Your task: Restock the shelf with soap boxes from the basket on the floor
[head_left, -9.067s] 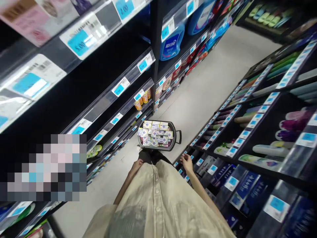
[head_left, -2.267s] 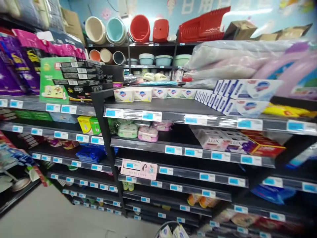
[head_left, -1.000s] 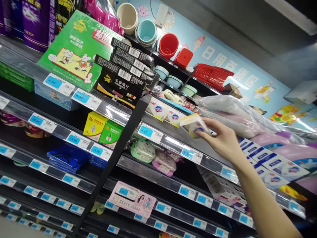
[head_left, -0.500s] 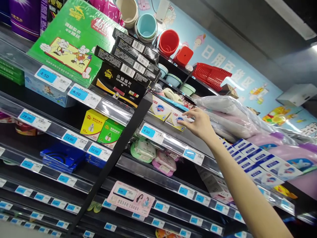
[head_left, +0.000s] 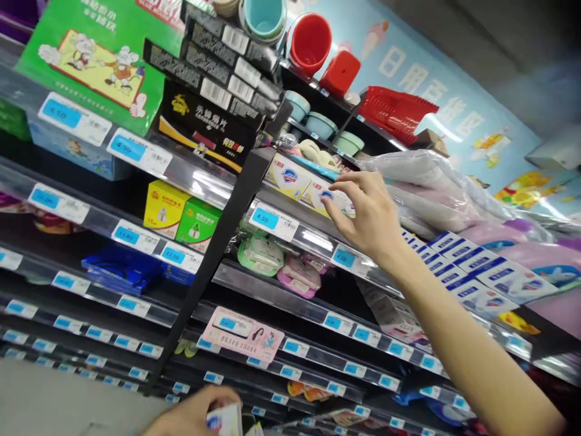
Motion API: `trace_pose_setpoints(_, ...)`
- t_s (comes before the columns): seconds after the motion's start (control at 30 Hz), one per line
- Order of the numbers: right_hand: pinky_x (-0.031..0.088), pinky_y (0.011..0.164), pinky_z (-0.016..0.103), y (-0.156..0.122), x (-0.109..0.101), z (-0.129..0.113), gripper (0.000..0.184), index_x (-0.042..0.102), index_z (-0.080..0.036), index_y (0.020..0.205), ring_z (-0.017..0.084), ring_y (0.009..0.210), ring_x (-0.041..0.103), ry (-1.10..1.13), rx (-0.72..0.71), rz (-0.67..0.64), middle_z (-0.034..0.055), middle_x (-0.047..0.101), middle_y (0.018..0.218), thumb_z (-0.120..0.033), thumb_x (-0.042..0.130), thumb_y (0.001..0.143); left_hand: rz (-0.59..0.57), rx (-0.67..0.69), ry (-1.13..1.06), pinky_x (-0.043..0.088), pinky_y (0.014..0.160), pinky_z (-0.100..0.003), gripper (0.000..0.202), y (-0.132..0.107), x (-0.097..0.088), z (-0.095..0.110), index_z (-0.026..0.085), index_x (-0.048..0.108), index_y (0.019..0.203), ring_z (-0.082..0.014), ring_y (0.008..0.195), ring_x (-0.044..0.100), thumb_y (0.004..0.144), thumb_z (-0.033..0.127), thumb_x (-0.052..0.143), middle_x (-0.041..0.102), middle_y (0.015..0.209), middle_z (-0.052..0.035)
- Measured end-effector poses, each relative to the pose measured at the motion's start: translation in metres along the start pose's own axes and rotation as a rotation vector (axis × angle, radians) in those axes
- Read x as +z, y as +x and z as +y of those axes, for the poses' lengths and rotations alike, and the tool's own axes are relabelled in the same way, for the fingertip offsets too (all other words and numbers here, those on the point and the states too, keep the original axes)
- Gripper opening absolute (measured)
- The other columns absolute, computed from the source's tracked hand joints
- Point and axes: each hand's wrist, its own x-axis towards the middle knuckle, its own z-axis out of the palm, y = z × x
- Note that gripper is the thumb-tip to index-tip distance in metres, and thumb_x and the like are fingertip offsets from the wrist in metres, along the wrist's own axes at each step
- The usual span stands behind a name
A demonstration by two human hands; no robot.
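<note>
My right hand (head_left: pixel 367 212) reaches up to a shelf, its thumb and fingers apart in front of a white and yellow soap box (head_left: pixel 313 194). The hand covers part of that box; whether a fingertip touches it I cannot tell. Beside it on the left stands a matching soap box (head_left: pixel 282 177) with a blue shield logo. At the bottom edge, my left hand (head_left: pixel 188 418) is closed around a small white box with a blue logo, which looks like a soap box (head_left: pixel 226 420). The frame cuts off the lower part of that hand and box.
Green and pink soap dishes (head_left: pixel 259 255) sit one shelf below. To the left, a dark upright post (head_left: pixel 211 260) divides the shelving, with black boxes (head_left: pixel 204 130) stacked past it. Blue and white boxes (head_left: pixel 481 272) and plastic-wrapped packs (head_left: pixel 417 181) lie to the right.
My left hand has come into view at the bottom with a small soap box. My right hand stays at the shelf, its fingers now wider apart. The camera view has shifted somewhat.
</note>
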Motion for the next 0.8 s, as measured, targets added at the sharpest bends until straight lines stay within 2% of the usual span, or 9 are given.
trace_pose_setpoints(0.07,0.054,0.107,0.059,-0.011,-0.012,-0.033,0.024,0.074,-0.027,0.123,0.037,0.121,0.066,0.026,-0.164,-0.111,0.0136,0.073,0.126,-0.041,0.062,0.107,0.126,-0.014,-0.082,0.053,0.102,-0.046,0.076,-0.006,0.004,0.001,0.034,0.083,0.118,-0.0326,0.111,0.070,0.046,0.024,0.106,0.079,0.113,0.0002)
trace_pose_setpoints(0.17,0.056,0.099,0.047,-0.033,-0.019,-0.084,0.024,0.073,-0.027,0.126,0.031,0.112,0.069,0.160,-0.452,-0.410,0.0107,0.076,0.119,-0.038,0.060,0.109,0.305,0.092,-0.339,0.053,0.100,-0.039,0.081,-0.010,0.015,0.030,0.026,0.076,0.132,-0.0320,0.118,0.070,0.058,0.037,0.107,0.078,0.124,-0.0082)
trace_pose_setpoints(0.27,0.055,0.090,0.039,-0.064,-0.014,-0.127,0.023,0.072,-0.025,0.128,0.027,0.108,0.071,0.277,-0.663,-0.634,0.0110,0.078,0.117,-0.028,0.063,0.108,0.411,0.170,-0.585,0.056,0.091,-0.034,0.085,-0.006,0.023,0.063,0.025,0.072,0.135,-0.0277,0.106,0.073,0.061,0.046,0.108,0.079,0.123,-0.0088)
trace_pose_setpoints(0.33,0.055,0.084,0.038,-0.085,-0.007,-0.145,0.024,0.071,-0.023,0.127,0.026,0.104,0.072,0.316,-0.706,-0.728,0.0107,0.078,0.116,-0.026,0.069,0.103,0.444,0.224,-0.687,0.057,0.085,-0.033,0.079,-0.001,0.026,0.075,0.024,0.073,0.130,-0.0264,0.099,0.075,0.062,0.046,0.108,0.081,0.117,-0.0080)
trace_pose_setpoints(0.43,0.055,0.079,0.038,-0.111,0.004,-0.148,0.031,0.070,-0.023,0.123,0.026,0.099,0.074,0.310,-0.661,-0.825,0.0077,0.079,0.112,-0.026,0.080,0.095,0.452,0.289,-0.827,0.058,0.085,-0.034,0.066,0.002,0.028,0.081,0.021,0.074,0.119,-0.0259,0.094,0.076,0.065,0.038,0.107,0.081,0.107,-0.0069)
trace_pose_setpoints(0.53,0.056,0.079,0.038,-0.125,0.015,-0.132,0.041,0.069,-0.023,0.125,0.027,0.098,0.075,0.227,-0.592,-0.863,0.0071,0.079,0.108,-0.022,0.086,0.088,0.383,0.301,-1.058,0.059,0.080,-0.032,0.044,-0.004,0.032,0.084,0.017,0.076,0.110,-0.0212,0.085,0.074,0.074,0.028,0.100,0.078,0.099,-0.0069)
trace_pose_setpoints(0.67,0.057,0.079,0.039,-0.134,0.027,-0.112,0.037,0.069,-0.022,0.128,0.028,0.095,0.076,0.182,-0.566,-0.876,0.0088,0.079,0.106,-0.026,0.082,0.094,0.216,0.263,-1.359,0.044,0.054,-0.018,0.022,-0.018,0.044,0.092,0.017,0.075,0.112,-0.0057,0.054,0.050,0.091,0.012,0.076,0.063,0.084,-0.0005)
trace_pose_setpoints(0.73,0.058,0.079,0.041,-0.135,0.031,-0.111,0.030,0.069,-0.021,0.129,0.030,0.095,0.077,0.201,-0.557,-0.864,0.0100,0.079,0.105,-0.031,0.075,0.101,0.187,0.231,-1.341,0.033,0.047,-0.017,0.019,-0.022,0.051,0.094,0.017,0.075,0.113,-0.0028,0.047,0.035,0.095,0.012,0.072,0.054,0.079,0.0023)
trace_pose_setpoints(0.8,0.059,0.077,0.042,-0.134,0.030,-0.116,0.032,0.069,-0.019,0.130,0.032,0.096,0.077,0.241,-0.513,-0.848,0.0123,0.079,0.105,-0.043,0.065,0.109,0.124,0.184,-1.199,0.034,0.048,-0.019,0.021,-0.023,0.056,0.094,0.016,0.075,0.112,-0.0043,0.048,0.035,0.094,0.027,0.079,0.054,0.078,0.0021)
